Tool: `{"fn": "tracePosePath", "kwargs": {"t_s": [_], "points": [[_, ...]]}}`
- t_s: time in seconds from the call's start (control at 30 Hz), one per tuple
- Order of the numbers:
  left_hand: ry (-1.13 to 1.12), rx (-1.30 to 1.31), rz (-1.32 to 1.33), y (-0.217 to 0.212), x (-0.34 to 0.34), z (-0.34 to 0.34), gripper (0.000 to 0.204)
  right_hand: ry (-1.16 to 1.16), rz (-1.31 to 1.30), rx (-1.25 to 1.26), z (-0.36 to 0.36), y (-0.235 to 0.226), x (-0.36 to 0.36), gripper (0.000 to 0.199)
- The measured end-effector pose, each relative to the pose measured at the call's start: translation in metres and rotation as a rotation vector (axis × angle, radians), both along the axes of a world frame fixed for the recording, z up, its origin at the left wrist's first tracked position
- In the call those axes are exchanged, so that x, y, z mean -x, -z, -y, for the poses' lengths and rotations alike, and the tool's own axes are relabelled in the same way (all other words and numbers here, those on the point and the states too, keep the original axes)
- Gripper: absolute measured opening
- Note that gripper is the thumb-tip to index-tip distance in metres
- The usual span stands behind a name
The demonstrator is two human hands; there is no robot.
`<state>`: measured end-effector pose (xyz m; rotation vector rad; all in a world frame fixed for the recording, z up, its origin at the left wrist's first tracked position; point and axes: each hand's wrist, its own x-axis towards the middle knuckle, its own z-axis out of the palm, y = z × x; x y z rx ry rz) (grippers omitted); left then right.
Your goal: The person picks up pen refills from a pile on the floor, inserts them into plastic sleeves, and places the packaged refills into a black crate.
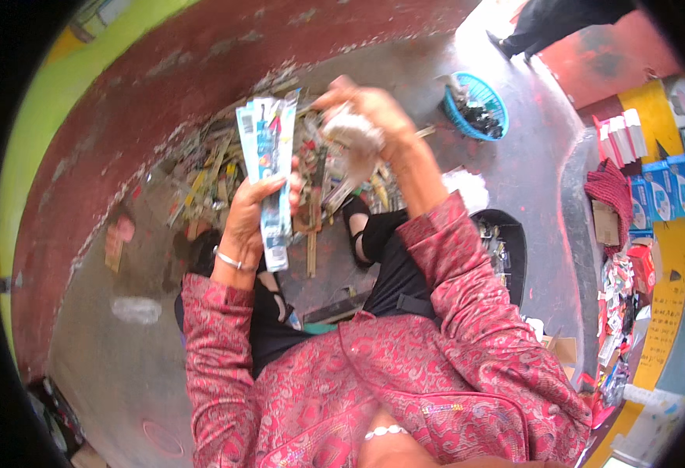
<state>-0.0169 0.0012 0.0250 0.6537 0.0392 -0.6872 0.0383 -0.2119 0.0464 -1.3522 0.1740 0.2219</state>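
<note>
My left hand (pixel 247 210) is closed round several long, slim blue-and-white packets (pixel 269 144), held upright and fanned slightly at the top. Their kind cannot be made out for certain. To the right and at about the same height, my right hand (pixel 381 117) is blurred and grips a crumpled whitish cloth (pixel 353 134). A gap separates the cloth from the packets. Beyond and below both hands, a heap of mixed strips and wrappers (pixel 221 168) lies on the floor in front of my feet.
A blue plastic basket (pixel 453 117) with dark contents stands at the far right. Near my right knee is a black tub (pixel 514 257) holding small things, with a white bundle (pixel 467 189) beside it. Boxes (pixel 674 187) line the right wall. Another person's legs (pixel 561 23) show at the top right.
</note>
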Motion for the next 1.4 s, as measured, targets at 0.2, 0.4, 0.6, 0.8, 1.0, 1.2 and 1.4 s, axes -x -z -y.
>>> {"fn": "tracePosePath", "kwargs": {"t_s": [0.2,0.4,0.6,0.8,1.0,1.2,1.4], "points": [[0.327,0.352,-0.075,0.005,0.021,0.019,0.038,-0.547,0.027,-0.480,-0.025,-0.006,0.019,0.037],[0.346,0.428,-0.081,-0.008,0.017,0.019,0.046,-0.439,0.092,-0.227,-0.024,-0.002,0.010,0.034],[0.302,-0.016,0.117,0.006,0.011,0.014,0.053,-0.281,0.006,0.055,-0.019,0.000,0.012,0.022],[0.207,-0.092,0.146,0.006,0.007,0.009,0.037,0.081,0.110,0.325,-0.017,-0.009,0.007,0.025],[0.225,-0.157,0.168,0.015,0.005,0.013,0.022,0.009,0.995,0.733,-0.058,-0.003,0.028,0.009],[0.392,-0.163,0.207,0.013,0.012,0.015,0.023,0.484,0.958,1.238,-0.005,0.006,-0.015,0.014],[-0.131,0.068,0.019,0.032,-0.018,0.001,0.021,0.073,0.113,0.323,-0.007,0.005,0.007,0.041]]}}
